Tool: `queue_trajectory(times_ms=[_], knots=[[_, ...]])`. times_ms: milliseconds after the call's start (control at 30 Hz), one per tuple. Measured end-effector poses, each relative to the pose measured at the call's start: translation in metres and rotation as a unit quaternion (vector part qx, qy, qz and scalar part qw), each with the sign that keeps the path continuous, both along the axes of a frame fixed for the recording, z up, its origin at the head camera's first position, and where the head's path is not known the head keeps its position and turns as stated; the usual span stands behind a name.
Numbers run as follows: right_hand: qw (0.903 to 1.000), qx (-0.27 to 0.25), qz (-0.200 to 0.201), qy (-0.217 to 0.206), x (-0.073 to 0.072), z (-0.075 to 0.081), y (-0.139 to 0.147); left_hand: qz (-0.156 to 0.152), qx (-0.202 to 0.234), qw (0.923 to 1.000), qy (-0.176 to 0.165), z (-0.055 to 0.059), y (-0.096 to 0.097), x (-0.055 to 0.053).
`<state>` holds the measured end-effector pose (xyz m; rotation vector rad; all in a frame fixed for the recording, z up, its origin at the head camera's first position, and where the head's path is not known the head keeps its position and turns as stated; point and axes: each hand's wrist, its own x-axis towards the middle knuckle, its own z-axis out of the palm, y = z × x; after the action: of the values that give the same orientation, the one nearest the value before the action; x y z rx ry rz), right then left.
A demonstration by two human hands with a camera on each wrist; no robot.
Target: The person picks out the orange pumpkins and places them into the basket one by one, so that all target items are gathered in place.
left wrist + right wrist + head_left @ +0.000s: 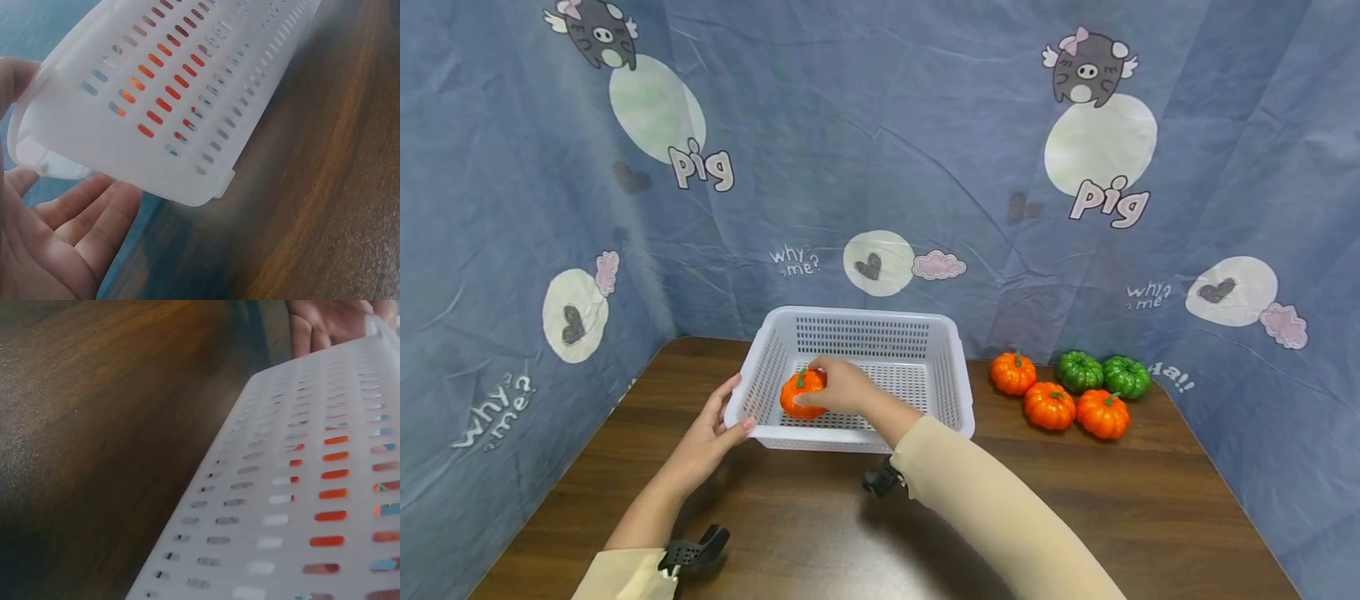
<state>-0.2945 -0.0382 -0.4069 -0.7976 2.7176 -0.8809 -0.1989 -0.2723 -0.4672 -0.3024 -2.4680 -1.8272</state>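
- Right hand (844, 387) grasps an orange pumpkin (796, 402) inside the slotted white basket (838, 437)
- Left hand (706, 435) grips basket's left end
- Right of basket: three orange pumpkins (1050, 408), two green pumpkins (1080, 372)

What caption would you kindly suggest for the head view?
Left hand holds the basket while the right hand grips a pumpkin inside it.

something orange (334, 474) shows through the slotted white basket (308, 487), left grip (328, 324) at far end, wooden table (112, 425) alongside.

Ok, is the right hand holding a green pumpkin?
No, the right hand holds an orange pumpkin inside the basket.
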Motion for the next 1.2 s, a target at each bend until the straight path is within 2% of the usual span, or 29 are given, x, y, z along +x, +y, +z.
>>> queue_trajectory(times_ms=[300,533,1033,1200], knots=[[0.9989,0.035,-0.016,-0.028,-0.001,-0.011,-0.003,-0.004,-0.003,1.0,-0.002,0.0,-0.001,0.0],[0.9979,0.063,-0.003,-0.012,-0.002,-0.02,-0.005,-0.006,0.006,1.0,-0.001,0.001,-0.001,0.002],[0.9978,0.02,-0.027,-0.057,0.001,-0.017,0.0,-0.004,0.0,0.9999,-0.01,0.002,0.001,0.0],[0.9979,0.022,-0.028,-0.055,0.002,-0.017,-0.001,-0.004,0.002,0.9999,-0.011,0.001,0.0,0.0]])
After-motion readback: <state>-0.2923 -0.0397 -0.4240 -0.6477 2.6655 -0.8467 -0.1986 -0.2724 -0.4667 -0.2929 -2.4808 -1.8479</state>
